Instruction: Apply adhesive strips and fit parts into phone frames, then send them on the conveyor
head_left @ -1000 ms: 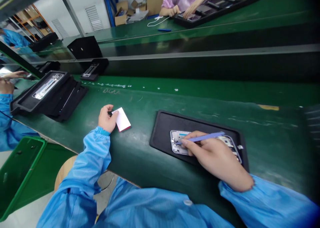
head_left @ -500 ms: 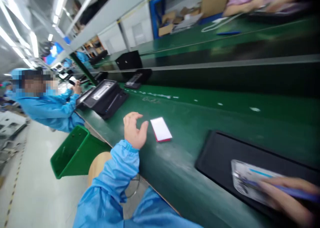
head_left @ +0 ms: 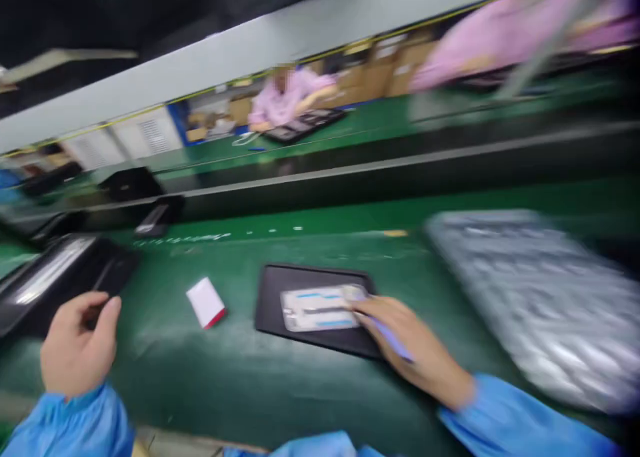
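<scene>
My right hand (head_left: 400, 330) grips a slim purple pen-like tool (head_left: 393, 340). The fingers rest at the right end of a pale, phone-sized flat part (head_left: 317, 308) with blue strips. That part lies on a black tray (head_left: 270, 310), whose right edge is partly covered by my hand. On the left, my left hand (head_left: 80, 347) is raised above the bench with loosely curled fingers, the thumb a little apart and nothing visible in it. Between my hands lies a small white pad or box with a red edge (head_left: 206, 302). Motion blur hides fine detail.
A stack of clear plastic trays (head_left: 530, 297) stands at the right of the green bench (head_left: 240, 390). Black cases (head_left: 55, 270) are at the left. Beyond the divider (head_left: 310, 183), a person in pink (head_left: 280, 103) works; another pink sleeve (head_left: 480, 37) is farther right.
The view has swung right, so the bench things appear farther left and the plastic trays have come into sight. My right hand stays on the tool at the pale part.
</scene>
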The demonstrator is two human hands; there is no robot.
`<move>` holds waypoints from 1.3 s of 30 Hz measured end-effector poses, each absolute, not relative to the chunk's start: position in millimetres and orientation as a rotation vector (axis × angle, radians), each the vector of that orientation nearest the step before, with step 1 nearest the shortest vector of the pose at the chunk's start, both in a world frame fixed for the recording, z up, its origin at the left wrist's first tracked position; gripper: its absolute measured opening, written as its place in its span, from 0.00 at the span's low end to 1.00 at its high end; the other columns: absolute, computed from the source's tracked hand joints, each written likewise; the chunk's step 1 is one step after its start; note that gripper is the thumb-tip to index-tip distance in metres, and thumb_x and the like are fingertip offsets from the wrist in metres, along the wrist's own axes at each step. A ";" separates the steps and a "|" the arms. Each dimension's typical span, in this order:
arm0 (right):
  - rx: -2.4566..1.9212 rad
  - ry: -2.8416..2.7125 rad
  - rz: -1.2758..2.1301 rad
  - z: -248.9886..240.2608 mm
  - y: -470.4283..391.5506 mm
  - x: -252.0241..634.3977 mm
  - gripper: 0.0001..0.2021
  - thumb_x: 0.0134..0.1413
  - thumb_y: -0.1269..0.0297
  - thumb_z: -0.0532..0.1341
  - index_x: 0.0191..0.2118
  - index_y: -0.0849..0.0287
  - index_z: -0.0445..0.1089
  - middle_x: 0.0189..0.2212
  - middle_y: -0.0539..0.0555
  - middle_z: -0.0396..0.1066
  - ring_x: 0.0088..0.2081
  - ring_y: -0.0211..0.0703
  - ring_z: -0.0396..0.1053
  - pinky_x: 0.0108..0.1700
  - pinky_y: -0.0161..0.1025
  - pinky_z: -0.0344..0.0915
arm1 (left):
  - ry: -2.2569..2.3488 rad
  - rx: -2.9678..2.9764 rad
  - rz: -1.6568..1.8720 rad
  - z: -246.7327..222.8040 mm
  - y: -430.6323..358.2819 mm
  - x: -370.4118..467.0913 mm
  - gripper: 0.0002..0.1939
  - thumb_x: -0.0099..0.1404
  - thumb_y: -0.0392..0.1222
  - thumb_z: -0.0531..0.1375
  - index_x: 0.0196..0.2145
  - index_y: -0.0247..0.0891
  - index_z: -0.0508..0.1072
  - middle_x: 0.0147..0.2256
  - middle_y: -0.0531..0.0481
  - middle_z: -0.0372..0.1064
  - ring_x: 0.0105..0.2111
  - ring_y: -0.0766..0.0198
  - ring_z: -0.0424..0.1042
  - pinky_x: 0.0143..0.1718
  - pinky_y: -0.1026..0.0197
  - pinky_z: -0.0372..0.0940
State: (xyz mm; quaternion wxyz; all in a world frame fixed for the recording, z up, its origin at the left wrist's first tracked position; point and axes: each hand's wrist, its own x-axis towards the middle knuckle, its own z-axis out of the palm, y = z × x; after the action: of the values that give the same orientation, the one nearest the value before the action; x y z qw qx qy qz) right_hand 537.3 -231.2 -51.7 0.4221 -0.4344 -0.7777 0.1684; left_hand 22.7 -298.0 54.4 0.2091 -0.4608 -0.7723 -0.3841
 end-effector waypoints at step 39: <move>-1.708 -1.839 0.014 13.8 -74.0 814.2 0.20 0.61 0.45 0.68 0.31 0.60 0.81 0.21 0.58 0.75 0.17 0.38 0.66 0.24 0.39 0.55 | -1.958 -2.753 -0.821 -67.6 -271.8 290.4 0.16 0.65 0.36 0.66 0.50 0.48 0.80 0.65 0.41 0.72 0.74 0.28 0.57 0.62 0.22 0.61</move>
State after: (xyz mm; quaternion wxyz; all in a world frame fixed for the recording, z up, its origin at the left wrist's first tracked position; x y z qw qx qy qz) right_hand 814.2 -74.0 13.8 0.3109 -0.6468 -0.6964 0.0051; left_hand 290.4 -271.8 -67.6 -0.1665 -0.7808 -0.5553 -0.2329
